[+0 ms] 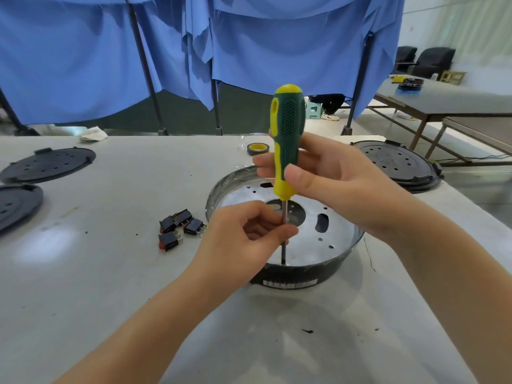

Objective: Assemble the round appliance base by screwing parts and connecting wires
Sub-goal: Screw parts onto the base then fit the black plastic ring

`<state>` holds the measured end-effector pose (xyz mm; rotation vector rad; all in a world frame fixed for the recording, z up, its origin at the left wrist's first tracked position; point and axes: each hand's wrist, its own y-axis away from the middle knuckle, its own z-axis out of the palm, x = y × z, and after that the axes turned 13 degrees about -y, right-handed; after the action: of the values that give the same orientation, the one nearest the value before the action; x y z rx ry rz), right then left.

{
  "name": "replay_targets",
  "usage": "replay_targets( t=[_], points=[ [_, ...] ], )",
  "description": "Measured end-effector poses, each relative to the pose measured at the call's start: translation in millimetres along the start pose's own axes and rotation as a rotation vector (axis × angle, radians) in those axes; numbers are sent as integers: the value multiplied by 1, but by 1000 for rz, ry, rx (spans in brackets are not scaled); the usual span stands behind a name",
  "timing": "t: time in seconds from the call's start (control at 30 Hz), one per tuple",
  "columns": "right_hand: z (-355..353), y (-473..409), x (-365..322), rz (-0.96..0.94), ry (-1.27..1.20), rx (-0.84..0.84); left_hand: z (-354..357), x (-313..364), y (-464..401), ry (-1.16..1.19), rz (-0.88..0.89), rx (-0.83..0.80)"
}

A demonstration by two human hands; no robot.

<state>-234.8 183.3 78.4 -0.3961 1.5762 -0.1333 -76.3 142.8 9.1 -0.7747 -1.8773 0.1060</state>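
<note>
Screwdriver (286,145) stands upright in the base (285,225) at counter (110,273) centre, tip near its 6 o'clock rim. Right hand (332,178) fingers wrap the handle; left hand (243,234) fingers pinch the shaft. Best kept vertical, pressed down while turning.

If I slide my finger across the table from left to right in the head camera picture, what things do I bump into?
Black round lids → little black switches → left hand pinching the screwdriver shaft → round metal base → right hand gripping the handle → another black round lid.
</note>
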Motion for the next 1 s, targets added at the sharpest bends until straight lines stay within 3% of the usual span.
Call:
replay_targets(
  t=[0.07,0.2,0.4,0.57,0.77,1.0],
  points=[
    [-3,0,1,27,-95,-55,-1,0,-1,12,-17,-33],
    [-4,-1,1,-15,-45,48,0,2,-2,60,-45,-70],
    [8,-3,4,-113,199,286,1,3,-2,98,-49,-102],
    [16,-1,5,-139,380,370,2,2,-1,44,-34,-97],
    [7,-3,0,8,-32,83,1,3,-1,-19,-74,-107],
    [-7,0,-1,68,31,-74,0,8,-3,52,-155,-151]
  ],
)
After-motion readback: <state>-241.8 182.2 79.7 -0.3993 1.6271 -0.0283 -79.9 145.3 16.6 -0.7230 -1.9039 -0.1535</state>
